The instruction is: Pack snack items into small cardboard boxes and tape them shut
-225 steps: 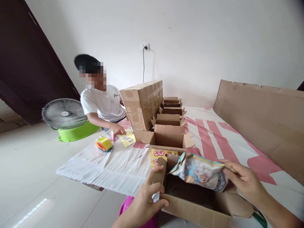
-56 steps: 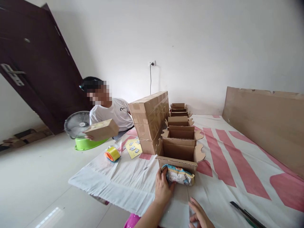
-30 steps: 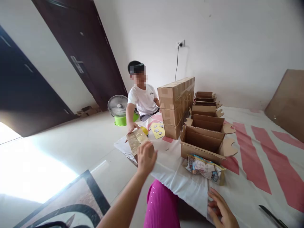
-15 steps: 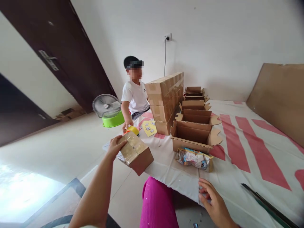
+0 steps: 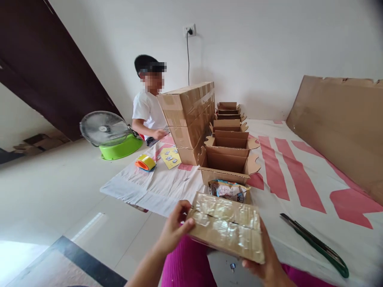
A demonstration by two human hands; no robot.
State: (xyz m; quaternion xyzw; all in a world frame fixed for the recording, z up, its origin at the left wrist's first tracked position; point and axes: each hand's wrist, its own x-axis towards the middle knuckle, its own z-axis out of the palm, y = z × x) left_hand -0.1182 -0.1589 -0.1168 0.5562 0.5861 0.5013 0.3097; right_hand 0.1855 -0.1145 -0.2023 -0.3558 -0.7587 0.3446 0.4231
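Note:
A cardboard box (image 5: 226, 225) covered with shiny clear tape is held over my lap at the table's front edge. My left hand (image 5: 176, 225) grips its left end, thumb on top. At the right end, my right hand (image 5: 266, 255) wraps round the side and underneath, its fingers partly hidden by the box. Just behind the box lies a printed plastic packet (image 5: 229, 190), against the nearest open carton (image 5: 224, 175). A green box cutter (image 5: 317, 243) rests on the cloth to the right of my right hand.
Taped boxes (image 5: 191, 115) are stacked at the table's middle, beside a row of open cartons. A person (image 5: 148, 107) sits behind the left side. Yellow and orange tape rolls (image 5: 145, 162) and a yellow sheet (image 5: 170, 158) lie on the cloth (image 5: 155, 187). Cardboard (image 5: 335, 131) stands at right.
The box has moved right and now sits between both hands. My right hand has left the table edge and taken hold of it. The person's hand has drawn back from the tape rolls.

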